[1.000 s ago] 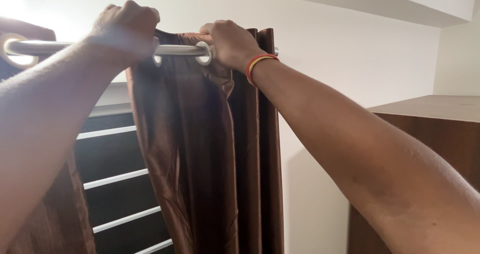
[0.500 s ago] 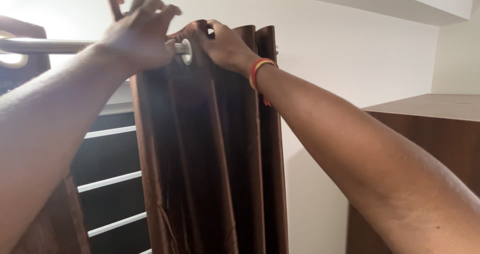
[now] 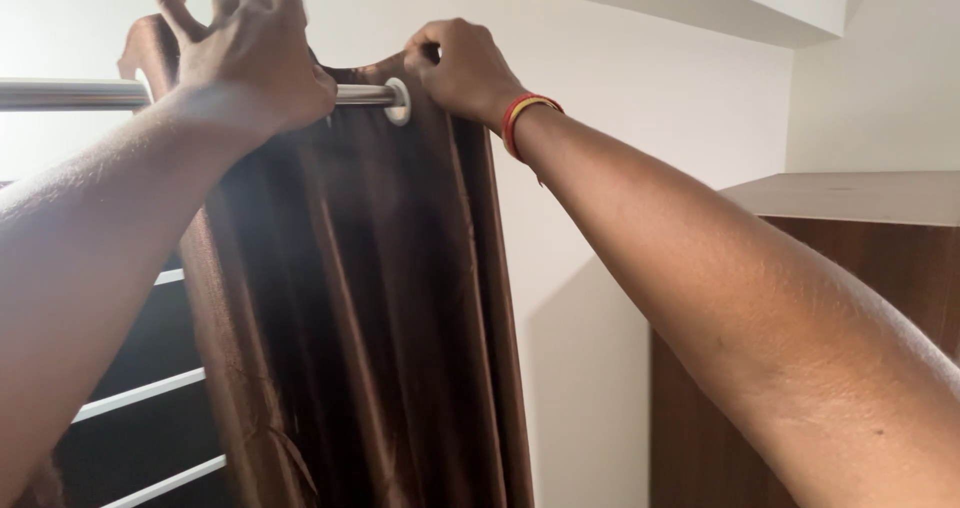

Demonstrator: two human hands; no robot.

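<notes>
A pale wall (image 3: 640, 98) fills the back of my view, with a dark wooden cabinet (image 3: 830, 268) standing at the right under a lighter flat top. In front of me hangs the brown curtain (image 3: 370, 308), a glossy fabric falling in long vertical folds from the rod down past the lower edge of the view; its top edge is bunched up high, near the ceiling line. Left of it, behind my forearm, I see a dark window with white horizontal bars (image 3: 140, 393) across it. The curtain rod (image 3: 70, 94) is a plain metal tube running in from the left, level, passing behind my left hand and through a pale ring eyelet (image 3: 399, 101) set in the curtain's top hem. My left hand (image 3: 250, 53) sits at the rod with the fingers spread and lifted, pressing against a raised fold of the fabric (whether the palm actually grips the rod I cannot tell, since the hand covers it). My right hand (image 3: 462, 68) is closed around the top hem of the curtain just right of the eyelet, thumb side toward the ring. A thin red and yellow band (image 3: 525, 120) circles my right wrist.
</notes>
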